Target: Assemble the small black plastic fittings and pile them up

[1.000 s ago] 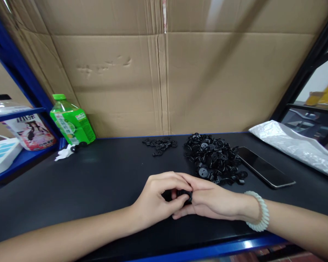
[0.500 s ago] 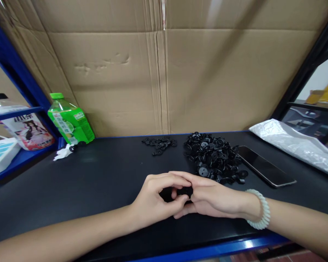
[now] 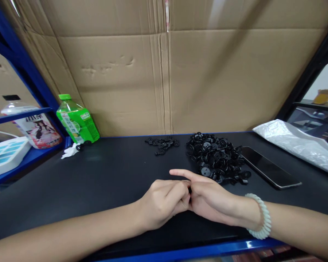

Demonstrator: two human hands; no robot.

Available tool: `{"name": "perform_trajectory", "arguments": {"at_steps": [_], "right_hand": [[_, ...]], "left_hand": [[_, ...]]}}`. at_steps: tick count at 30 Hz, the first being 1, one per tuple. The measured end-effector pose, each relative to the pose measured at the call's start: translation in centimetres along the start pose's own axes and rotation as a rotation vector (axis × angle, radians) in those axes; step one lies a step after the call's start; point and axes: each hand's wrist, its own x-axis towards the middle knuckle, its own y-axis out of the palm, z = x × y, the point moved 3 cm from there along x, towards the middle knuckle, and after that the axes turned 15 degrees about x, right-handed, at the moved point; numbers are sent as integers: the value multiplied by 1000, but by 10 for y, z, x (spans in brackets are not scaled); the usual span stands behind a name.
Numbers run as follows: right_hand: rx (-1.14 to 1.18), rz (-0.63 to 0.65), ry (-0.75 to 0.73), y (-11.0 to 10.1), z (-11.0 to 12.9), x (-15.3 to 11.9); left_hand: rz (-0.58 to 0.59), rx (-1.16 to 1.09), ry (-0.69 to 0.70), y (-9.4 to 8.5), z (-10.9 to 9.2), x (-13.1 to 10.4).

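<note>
Both hands rest low on the black tabletop (image 3: 104, 174), pressed against each other near its front edge; the left hand (image 3: 164, 202) has its fingers curled in, and the right hand (image 3: 210, 200) meets it with the index finger stretched out to the left. Between the two, a small black part (image 3: 190, 190) shows only as a dark sliver; the grip of both hands is closed together around it, but its shape is hidden. The right wrist wears a pale coiled bracelet (image 3: 259, 216).

Just behind the right hand lies a large pile of black parts (image 3: 215, 156); to the left of it, apart, is a smaller group of black parts (image 3: 161, 143). A dark phone (image 3: 269, 171) lies flat just beside the pile on the right; further right is a white plastic bag (image 3: 297, 145). At the far left corner a green bottle (image 3: 76, 122) stands upright against the cardboard wall (image 3: 164, 80).
</note>
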Motion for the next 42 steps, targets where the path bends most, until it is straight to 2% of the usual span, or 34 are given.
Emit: {"name": "perform_trajectory", "arguments": {"at_steps": [2, 5, 8, 10, 12, 16, 19, 21, 24, 26, 28, 30, 34, 37, 42], "right_hand": [[16, 7, -27, 1, -1, 1], [57, 70, -42, 4, 0, 1], [47, 156, -33, 7, 3, 1], [16, 170, -54, 6, 5, 0], [-33, 160, -88, 3, 7, 0], [-269, 149, -150, 0, 11, -3], [-757, 148, -282, 5, 27, -10], [-1141, 112, -468, 9, 47, -15], [-1556, -79, -807, 5, 85, -21], [-1724, -257, -932, -4, 106, -21], [-1809, -320, -1004, -12, 117, -19], [-1829, -295, -1031, -14, 116, -19], [-1777, -158, -986, -3, 96, -22], [-1715, -50, -958, 6, 82, -26], [-1614, 77, -928, 13, 69, -31]], "left_hand": [[-30, 21, -45, 1, 3, 0], [-61, 30, -208, 0, 8, 3], [-48, -131, -441, -2, 13, 7], [-46, -258, -601, -3, 17, 8], [-52, -332, -691, -3, 22, 7], [-67, -363, -645, -4, 26, 6], [-57, -293, -499, -10, 21, 7], [-52, -222, -382, -14, 18, 9], [-29, -133, -335, -18, 23, 10], [-31, -49, -361, -18, 35, 9], [-48, 60, -394, -18, 52, 7], [-4, 169, -419, -14, 71, 3], [242, 308, -416, -1, 97, -6], [331, 301, -418, 4, 100, -9], [333, 219, -399, 1, 89, -4]]}}
